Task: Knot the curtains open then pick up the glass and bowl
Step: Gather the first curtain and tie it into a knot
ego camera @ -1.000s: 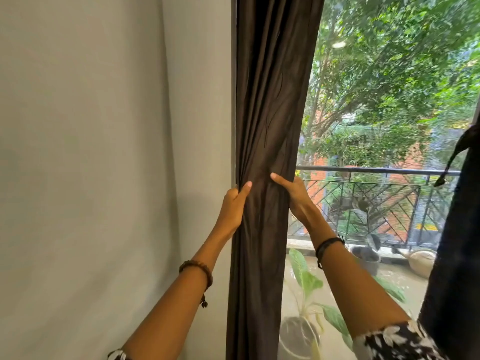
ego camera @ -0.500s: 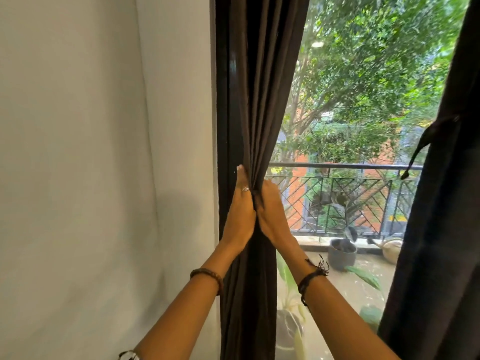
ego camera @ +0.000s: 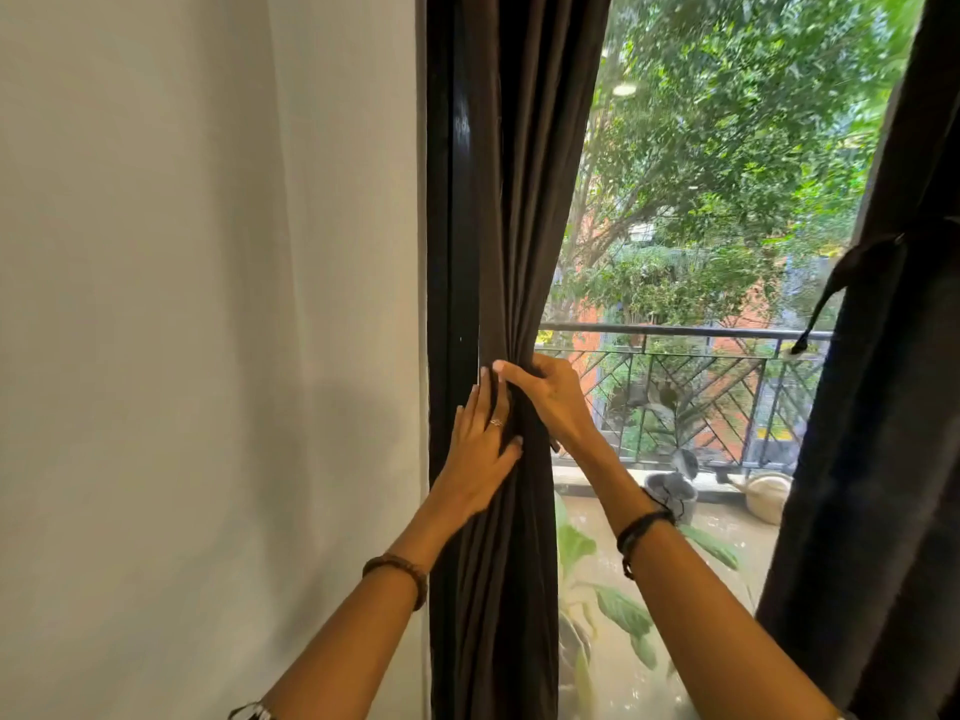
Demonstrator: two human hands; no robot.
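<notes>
The left curtain (ego camera: 511, 252) is dark brown cloth hanging in long vertical folds against the black window frame (ego camera: 447, 200), at the left edge of the window. It is bunched narrow at mid-height, where both hands meet, and falls straight below them to the bottom of the view. A second dark curtain (ego camera: 883, 459) hangs at the right edge, already pulled in at a waist, with a thin dark tie (ego camera: 836, 293) dangling from it.

The tops and bottoms of both curtains are cut off. The glass and bowl are nowhere in view. The left thumb is tucked into the folds, so whether it pinches cloth cannot be told.

The left hand (ego camera: 480, 449) lies flat on the gathered cloth, fingers straight and pointing up, a ring on one finger and a brown bracelet (ego camera: 397, 569) at the wrist. The right hand (ego camera: 545, 397) wraps the bunch from the window side, its fingers curled over the front of the folds, a narrow grip closed on the cloth; a black cord bracelet (ego camera: 641, 530) sits on that wrist.

Left of the frame is a plain pale wall (ego camera: 182, 330). Through the pane show a balcony railing (ego camera: 685, 387), potted plants (ego camera: 613, 605) and trees (ego camera: 727, 122).
</notes>
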